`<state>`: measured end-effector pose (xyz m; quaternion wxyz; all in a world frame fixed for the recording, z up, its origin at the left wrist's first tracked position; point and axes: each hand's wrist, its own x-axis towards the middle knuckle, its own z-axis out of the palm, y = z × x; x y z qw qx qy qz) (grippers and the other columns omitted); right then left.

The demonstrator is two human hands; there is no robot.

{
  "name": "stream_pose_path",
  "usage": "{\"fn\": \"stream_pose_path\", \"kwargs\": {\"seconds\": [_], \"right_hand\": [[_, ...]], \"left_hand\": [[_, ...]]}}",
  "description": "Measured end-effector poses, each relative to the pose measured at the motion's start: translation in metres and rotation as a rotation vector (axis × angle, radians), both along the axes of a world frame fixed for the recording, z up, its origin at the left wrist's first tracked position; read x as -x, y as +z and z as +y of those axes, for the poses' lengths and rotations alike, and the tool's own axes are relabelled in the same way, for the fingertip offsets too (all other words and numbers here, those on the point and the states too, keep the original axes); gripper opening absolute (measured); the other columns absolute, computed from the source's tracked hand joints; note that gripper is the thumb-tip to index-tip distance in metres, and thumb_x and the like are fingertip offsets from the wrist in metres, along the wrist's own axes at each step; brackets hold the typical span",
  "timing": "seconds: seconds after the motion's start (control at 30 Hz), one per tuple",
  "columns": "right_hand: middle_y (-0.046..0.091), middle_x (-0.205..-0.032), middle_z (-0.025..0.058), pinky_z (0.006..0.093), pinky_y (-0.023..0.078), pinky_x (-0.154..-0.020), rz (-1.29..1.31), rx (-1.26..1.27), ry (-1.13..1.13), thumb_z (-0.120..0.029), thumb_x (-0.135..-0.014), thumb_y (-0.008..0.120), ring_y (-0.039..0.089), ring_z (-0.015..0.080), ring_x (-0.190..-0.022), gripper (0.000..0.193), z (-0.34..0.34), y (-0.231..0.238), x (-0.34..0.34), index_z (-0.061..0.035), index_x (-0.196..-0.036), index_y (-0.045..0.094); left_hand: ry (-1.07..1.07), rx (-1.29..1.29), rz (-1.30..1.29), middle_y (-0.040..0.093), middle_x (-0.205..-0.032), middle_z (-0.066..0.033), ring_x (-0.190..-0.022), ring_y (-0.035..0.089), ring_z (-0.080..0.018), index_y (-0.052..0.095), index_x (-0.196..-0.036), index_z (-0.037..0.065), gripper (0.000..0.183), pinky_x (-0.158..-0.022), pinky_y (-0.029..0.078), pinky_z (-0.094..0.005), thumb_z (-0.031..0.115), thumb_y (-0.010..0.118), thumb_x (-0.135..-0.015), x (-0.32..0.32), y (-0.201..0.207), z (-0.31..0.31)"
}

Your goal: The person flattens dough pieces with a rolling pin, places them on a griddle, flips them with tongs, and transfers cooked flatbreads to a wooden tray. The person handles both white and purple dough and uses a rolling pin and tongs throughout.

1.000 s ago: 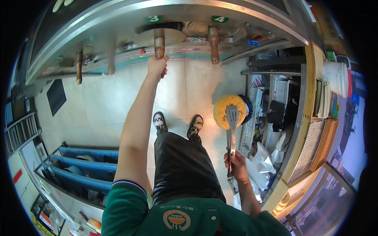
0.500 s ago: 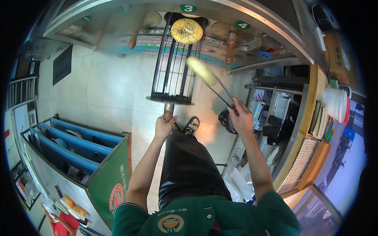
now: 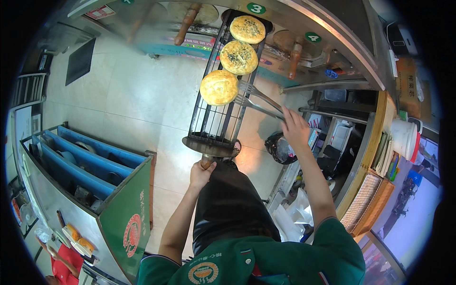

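My left hand is closed round the wooden handle of a long metal baking rack, pulled partway out of a round oven opening. Three round flatbreads lie along the rack: a plain golden one nearest me, a dark-speckled one in the middle and another speckled one by the opening. My right hand grips metal tongs, whose slotted ends are at the right edge of the nearest flatbread. Whether they pinch it I cannot tell.
Wooden handles of other oven openings flank the rack. A green-sided cart with blue dividers stands at left. At right are a black bin bag, shelves and a wooden counter edge. Another person's red top shows lower left.
The rack has come further out toward me, bringing more flatbreads into view. The flatbread held up in the tongs is no longer in the air; the tongs are now low beside the nearest flatbread.
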<state>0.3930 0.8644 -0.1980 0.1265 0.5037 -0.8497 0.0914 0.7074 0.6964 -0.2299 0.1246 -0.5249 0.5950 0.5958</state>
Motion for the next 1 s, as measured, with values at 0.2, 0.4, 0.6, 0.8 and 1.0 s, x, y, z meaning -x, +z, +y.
{"fn": "stream_pose_path", "kwargs": {"seconds": [0.2,0.4,0.6,0.8,1.0], "right_hand": [[0.064,-0.092,0.0068,0.0206,0.046,-0.06,-1.653,0.377,-0.526,-0.02,-0.094,0.054,0.057,0.0094,-0.068,0.024,0.036,-0.006,0.024,-0.0014,-0.109,0.059],[0.064,-0.094,0.0083,0.0219,0.045,-0.059,-1.885,0.499,-0.478,-0.024,-0.094,0.052,0.057,0.0099,-0.071,0.028,-0.031,-0.001,0.056,-0.0005,-0.109,0.056],[0.064,-0.097,0.0094,0.0221,0.046,-0.059,-1.95,0.593,-0.461,-0.027,-0.094,0.052,0.058,0.0105,-0.073,0.03,-0.045,-0.006,0.056,-0.002,-0.11,0.055],[0.064,-0.097,0.0092,0.022,0.046,-0.058,-2.138,0.383,-0.406,-0.03,-0.092,0.054,0.058,0.0102,-0.073,0.034,-0.083,-0.013,0.072,-0.0031,-0.112,0.056],[0.064,-0.095,0.0042,0.019,0.044,-0.057,-2.162,0.366,-0.374,-0.03,-0.092,0.056,0.056,0.0077,-0.072,0.037,-0.144,-0.021,0.085,-0.0019,-0.116,0.055]], "left_hand": [[-0.043,0.172,0.033,0.059,-0.057,-0.0131,-0.051,0.058,-0.0259,0.059,-0.073,-0.002,0.029,-0.053,0.046,-0.035,0.025,0.07,-0.079,-0.009,-0.011,0.005],[-0.054,0.226,0.001,0.063,-0.068,-0.0195,-0.062,0.063,-0.0328,0.063,-0.076,-0.002,0.028,-0.06,0.048,-0.0358,0.025,0.071,-0.078,-0.038,-0.007,0.016],[-0.072,0.26,-0.037,0.063,-0.068,-0.0194,-0.063,0.063,-0.0339,0.063,-0.072,0.0,0.027,-0.056,0.048,-0.0387,0.025,0.073,-0.074,-0.128,-0.03,0.041],[-0.168,0.356,-0.009,0.063,-0.062,-0.0147,-0.061,0.064,-0.0314,0.066,-0.065,0.005,0.021,-0.053,0.048,-0.0389,0.024,0.073,-0.071,-0.2,-0.042,0.063],[-0.16,0.367,0.042,0.065,-0.068,-0.0136,-0.067,0.065,-0.0324,0.069,-0.072,0.008,0.018,-0.055,0.049,-0.0392,0.027,0.072,-0.071,-0.209,-0.031,0.063]]}}
